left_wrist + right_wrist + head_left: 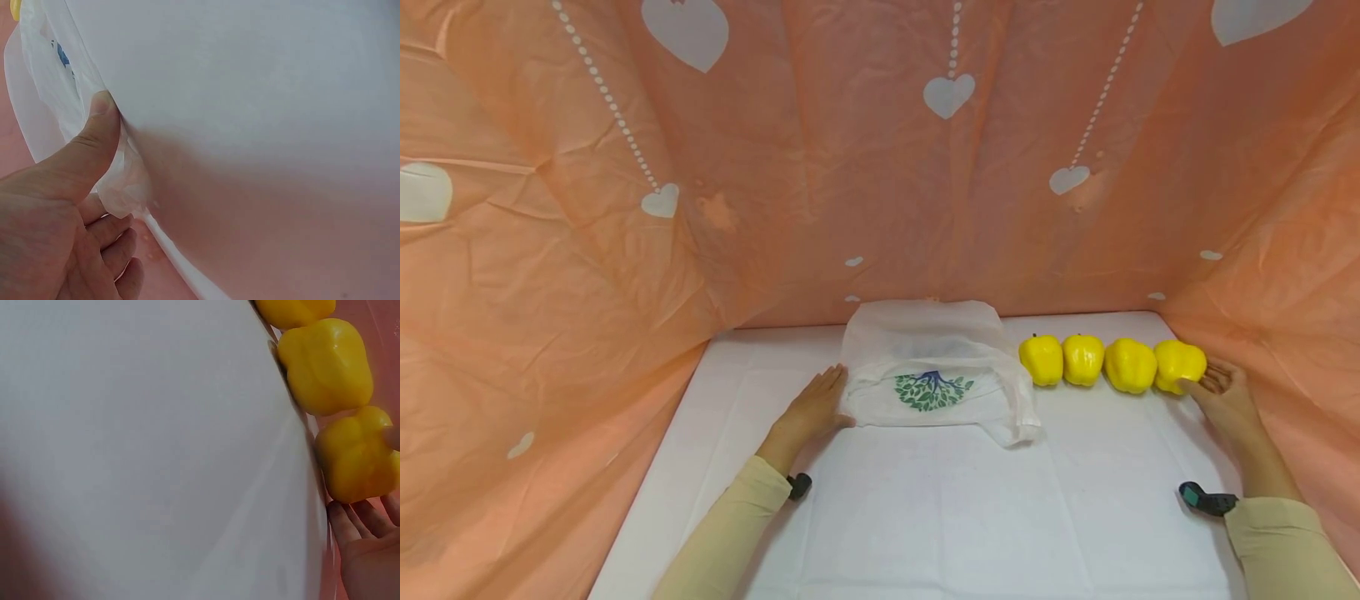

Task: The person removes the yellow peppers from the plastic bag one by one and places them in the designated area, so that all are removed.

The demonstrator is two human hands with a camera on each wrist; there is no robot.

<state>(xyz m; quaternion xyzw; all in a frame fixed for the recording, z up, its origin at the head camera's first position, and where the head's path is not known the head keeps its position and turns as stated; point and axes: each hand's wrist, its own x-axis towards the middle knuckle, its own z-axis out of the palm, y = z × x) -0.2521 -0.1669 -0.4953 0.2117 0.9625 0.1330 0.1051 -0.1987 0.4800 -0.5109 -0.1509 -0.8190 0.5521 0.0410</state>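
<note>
A white plastic bag (925,333) with a green-leafed tree print lies flat on the table. My left hand (814,407) rests at the bag's left side, fingers extended along it. In the left wrist view its thumb (101,106) touches the bag's near edge. Several yellow bell peppers stand in a row right of the bag. My right hand (1228,404) is at the rightmost bell pepper (1178,367), thumb on its front and fingers round its right side. The right wrist view shows that bell pepper (356,459) between thumb and fingers.
The other bell peppers (1131,367) stand close together between the held one and the bag. A white cloth covers the table (940,508). Orange sheeting (880,183) with white hearts hangs behind it and along both sides. Each wrist wears a black device (1207,500).
</note>
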